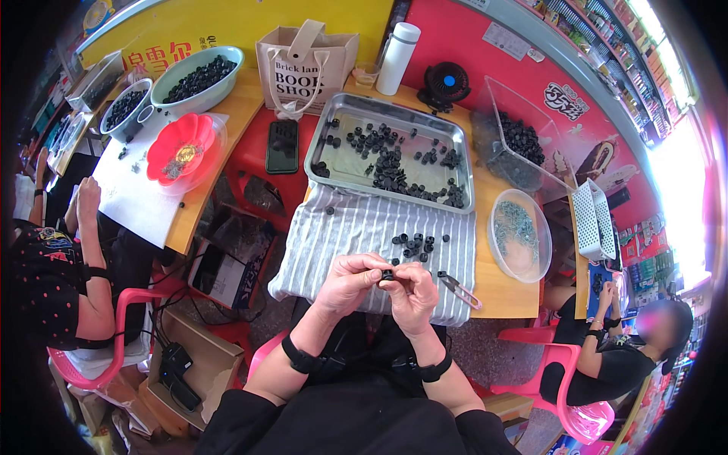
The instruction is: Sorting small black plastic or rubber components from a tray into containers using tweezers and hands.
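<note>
My left hand (352, 282) and my right hand (414, 297) meet above the near edge of a grey-and-white striped cloth (341, 227). Fingertips of both pinch a small black round plastic part (387, 274) between them. Just beyond lies a loose group of similar black parts (413, 246). A small pink-handled tool (461, 291), like tweezers or snips, rests on the cloth right of my right hand. Past the cloth, a steel tray (313, 155) holds many more black parts.
Right of the cloth stands a clear tub (544, 262) of tiny silvery pieces; behind it, a clear bin (493, 163) of black parts. A phone (282, 147), tote bag (303, 64), white bottle (398, 59) and black fan (446, 83) surround the tray. People sit at both sides.
</note>
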Available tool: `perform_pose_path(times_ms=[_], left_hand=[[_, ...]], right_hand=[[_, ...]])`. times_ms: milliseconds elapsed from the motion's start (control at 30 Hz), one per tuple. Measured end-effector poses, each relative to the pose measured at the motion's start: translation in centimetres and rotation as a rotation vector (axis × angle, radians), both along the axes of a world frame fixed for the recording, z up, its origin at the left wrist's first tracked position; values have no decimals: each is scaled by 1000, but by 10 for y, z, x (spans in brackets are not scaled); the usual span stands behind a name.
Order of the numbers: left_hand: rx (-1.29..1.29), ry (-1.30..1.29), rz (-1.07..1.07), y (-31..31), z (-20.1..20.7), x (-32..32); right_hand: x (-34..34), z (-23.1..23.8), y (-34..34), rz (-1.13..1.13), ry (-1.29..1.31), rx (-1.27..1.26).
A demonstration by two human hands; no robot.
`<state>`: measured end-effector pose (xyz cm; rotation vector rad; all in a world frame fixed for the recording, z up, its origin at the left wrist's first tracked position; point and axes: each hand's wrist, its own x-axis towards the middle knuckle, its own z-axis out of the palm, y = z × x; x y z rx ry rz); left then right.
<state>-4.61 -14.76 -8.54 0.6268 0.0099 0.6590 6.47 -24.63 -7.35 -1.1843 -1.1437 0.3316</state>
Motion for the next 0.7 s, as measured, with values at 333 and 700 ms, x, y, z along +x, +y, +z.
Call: perform_pose_path(times_ms=[333,700], left_hand=[[-70,-8,17,0,-5,1],[-126,56,62,1,-3,6]], right_hand=[[0,1,12,-18,-66,28],[11,46,15,-131,-468,-108]])
